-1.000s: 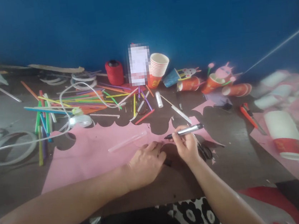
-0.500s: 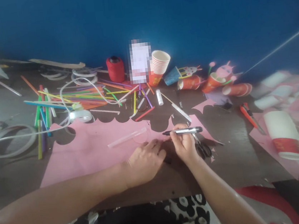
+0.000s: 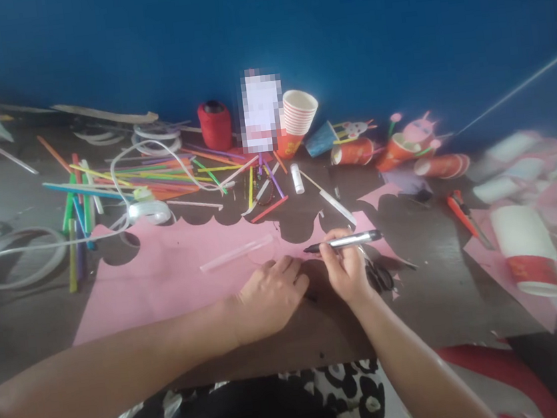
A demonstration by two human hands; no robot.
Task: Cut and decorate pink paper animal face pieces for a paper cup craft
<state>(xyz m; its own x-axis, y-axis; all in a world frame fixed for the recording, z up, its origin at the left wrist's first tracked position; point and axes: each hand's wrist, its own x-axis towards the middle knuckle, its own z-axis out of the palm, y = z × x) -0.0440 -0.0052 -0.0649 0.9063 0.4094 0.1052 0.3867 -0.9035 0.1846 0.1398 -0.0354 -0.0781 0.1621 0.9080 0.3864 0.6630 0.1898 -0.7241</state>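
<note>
craft workspace | blue wall [image 3: 139, 44] | dark table [image 3: 444, 297] | coloured straws [image 3: 165, 182], pink paper [image 3: 164, 269], paper cups [image 3: 299, 113]

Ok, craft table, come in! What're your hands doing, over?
Right hand gripping marker, tip pointing left. Left hand resting on pink paper. Possibly in the way: clear strip on the paper, scissors by right hand. Over.

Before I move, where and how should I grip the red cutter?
I'd grip the cutter by its red handle, the wider, farther end, coming from above with fingers across its length. It lies slanted; the thin grey end, probably the blade, points toward the near side over pink paper.
</note>
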